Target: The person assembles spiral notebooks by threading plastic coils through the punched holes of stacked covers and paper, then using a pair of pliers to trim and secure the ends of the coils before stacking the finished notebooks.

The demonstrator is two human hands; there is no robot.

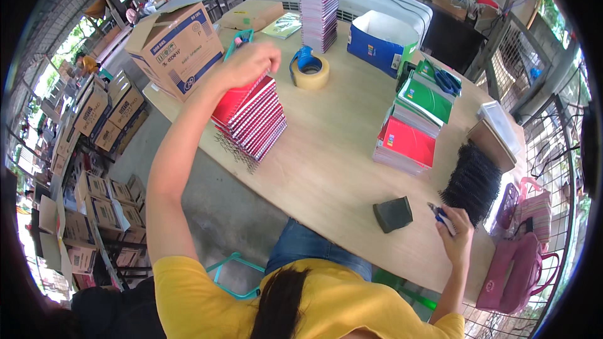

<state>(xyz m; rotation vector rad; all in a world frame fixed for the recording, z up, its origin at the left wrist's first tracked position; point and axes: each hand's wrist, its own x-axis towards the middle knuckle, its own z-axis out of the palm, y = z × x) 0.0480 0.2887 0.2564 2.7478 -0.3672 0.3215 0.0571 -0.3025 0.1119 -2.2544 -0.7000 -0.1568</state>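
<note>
My left hand reaches over a stack of red spiral notebooks at the table's left edge. Its fingers curl down at the far edge of the top red notebook, which lies at an angle to those beneath; the fingertips are partly hidden. Loose wire ends stick out from the stack's near left side. Near the right edge, my right hand is closed around small pliers with dark blue handles, jaws pointing away from me. A dark block sits to the left of the pliers, and a heap of black wire coils lies beyond them.
Red booklets and green booklets form a row on the right, with scissors on top. Farther back stand a tape roll, a tall notebook stack, a blue box and a carton. A pink bag hangs at right.
</note>
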